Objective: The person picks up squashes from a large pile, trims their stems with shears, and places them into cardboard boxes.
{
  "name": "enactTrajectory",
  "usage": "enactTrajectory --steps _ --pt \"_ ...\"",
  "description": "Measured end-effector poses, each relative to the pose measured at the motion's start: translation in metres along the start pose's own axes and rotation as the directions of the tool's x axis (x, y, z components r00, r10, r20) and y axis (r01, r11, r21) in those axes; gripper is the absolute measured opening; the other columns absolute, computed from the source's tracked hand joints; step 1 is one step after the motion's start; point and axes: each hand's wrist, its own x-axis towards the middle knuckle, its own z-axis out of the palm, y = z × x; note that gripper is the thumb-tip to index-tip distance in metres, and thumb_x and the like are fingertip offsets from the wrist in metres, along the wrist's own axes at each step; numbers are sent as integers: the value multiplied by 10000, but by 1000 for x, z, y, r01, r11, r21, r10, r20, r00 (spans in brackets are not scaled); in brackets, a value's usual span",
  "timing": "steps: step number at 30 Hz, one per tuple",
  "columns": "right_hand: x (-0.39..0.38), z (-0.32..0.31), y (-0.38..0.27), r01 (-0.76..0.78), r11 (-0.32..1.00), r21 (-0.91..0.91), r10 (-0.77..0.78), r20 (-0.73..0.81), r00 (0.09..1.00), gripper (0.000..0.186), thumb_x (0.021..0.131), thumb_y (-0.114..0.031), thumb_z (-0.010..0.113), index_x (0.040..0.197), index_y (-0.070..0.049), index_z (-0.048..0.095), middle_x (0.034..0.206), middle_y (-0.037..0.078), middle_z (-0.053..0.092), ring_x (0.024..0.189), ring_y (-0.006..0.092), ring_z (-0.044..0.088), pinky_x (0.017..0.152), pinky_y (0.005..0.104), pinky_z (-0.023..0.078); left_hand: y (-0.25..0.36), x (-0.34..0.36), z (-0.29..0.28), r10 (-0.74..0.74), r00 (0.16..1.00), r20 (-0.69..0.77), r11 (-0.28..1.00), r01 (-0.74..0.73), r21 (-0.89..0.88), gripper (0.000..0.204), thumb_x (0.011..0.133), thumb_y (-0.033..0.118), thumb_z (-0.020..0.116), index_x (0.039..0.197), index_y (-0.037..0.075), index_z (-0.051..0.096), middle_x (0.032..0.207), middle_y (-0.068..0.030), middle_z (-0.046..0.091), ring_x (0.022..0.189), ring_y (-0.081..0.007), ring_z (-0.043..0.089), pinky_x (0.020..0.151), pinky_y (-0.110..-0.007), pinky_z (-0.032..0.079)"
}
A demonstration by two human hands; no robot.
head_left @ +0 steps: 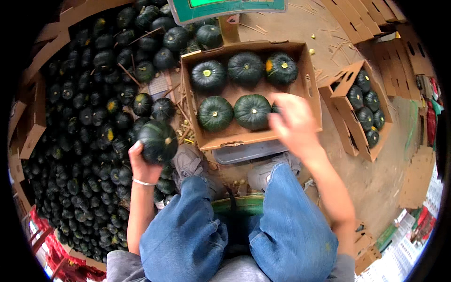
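Observation:
My left hand (144,165) grips a dark green kabocha squash (159,142), raised beside the open cardboard box (260,139) and over the edge of a big heap. Inside the box, three squashes (245,68) form the far row; the right one has an orange patch. Two more squashes (252,112) sit at the near left and middle. At the near right, my right hand (297,121) is over the box, smeared by motion. A sliver of dark green shows beside its fingers, mostly covered by the hand. Whether the fingers grip it is unclear.
A large heap of kabocha squashes (84,141) fills the left side. The box rests on a scale with a green display (230,10); its grey base (249,152) shows underneath. To the right stands another carton (376,141) holding several squashes. Flattened cardboard (404,61) lines the far right.

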Motion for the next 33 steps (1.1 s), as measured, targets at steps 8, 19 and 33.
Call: enactTrajectory --steps 8,19,33 --pt "55 95 -52 138 984 -110 -70 471 880 866 551 -360 836 1303 -277 416 1164 257 436 989 379 489 829 467 393 -7 7 86 375 920 113 710 -364 603 721 702 305 681 1315 68 384 1144 -124 542 1006 -243 588 883 -351 485" --pt "-78 -79 38 -637 593 493 749 -47 661 830 594 -246 772 1321 -99 399 1249 159 411 1174 284 437 974 420 394 -73 60 106 93 742 664 -675 -444 590 696 664 464 721 1287 269 480 1260 -152 391 1169 -352 377 1006 -643 184" --pt "-146 -16 180 -822 535 -194 821 -110 560 551 789 -315 673 1244 -47 513 1306 177 458 1246 341 393 1000 473 354 -34 23 -40 535 844 -34 513 -293 807 515 882 179 574 1348 62 390 1354 -124 425 1263 -257 400 1037 -374 335"
